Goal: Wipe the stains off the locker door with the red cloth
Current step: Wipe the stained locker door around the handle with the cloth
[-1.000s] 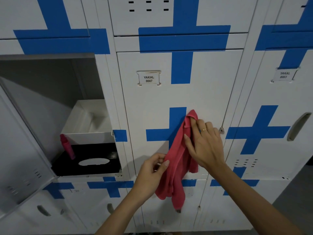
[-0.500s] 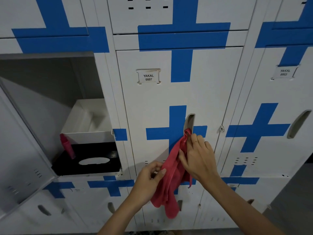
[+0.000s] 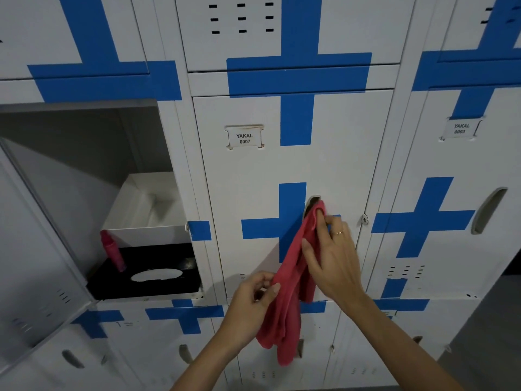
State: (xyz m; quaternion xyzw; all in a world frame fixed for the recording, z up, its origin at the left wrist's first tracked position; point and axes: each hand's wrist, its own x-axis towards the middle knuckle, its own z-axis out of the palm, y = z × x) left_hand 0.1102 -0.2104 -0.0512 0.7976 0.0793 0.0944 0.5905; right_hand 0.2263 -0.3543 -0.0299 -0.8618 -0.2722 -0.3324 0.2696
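The white locker door (image 3: 253, 179), labelled YAKAL 0007, carries blue tape crosses and stands closed in the middle. A red cloth (image 3: 287, 303) hangs in front of it. My right hand (image 3: 332, 258) presses the cloth's top end against the recessed door handle (image 3: 311, 201), fingers over the fabric. My left hand (image 3: 253, 303) pinches the cloth's left edge lower down, near the door's bottom. The cloth's lower end dangles over the locker below. No stains show clearly on the door.
The locker to the left is open, its door (image 3: 33, 263) swung out toward me. Inside sit a white box (image 3: 146, 210), a black tissue box (image 3: 146, 277) and a pink bottle (image 3: 112, 249). More closed lockers surround the door; dark floor (image 3: 487, 348) at lower right.
My right hand slid the cloth's top down off the handle slot, then back up onto it. My left hand kept its pinch on the cloth's edge. The view shifted slightly.
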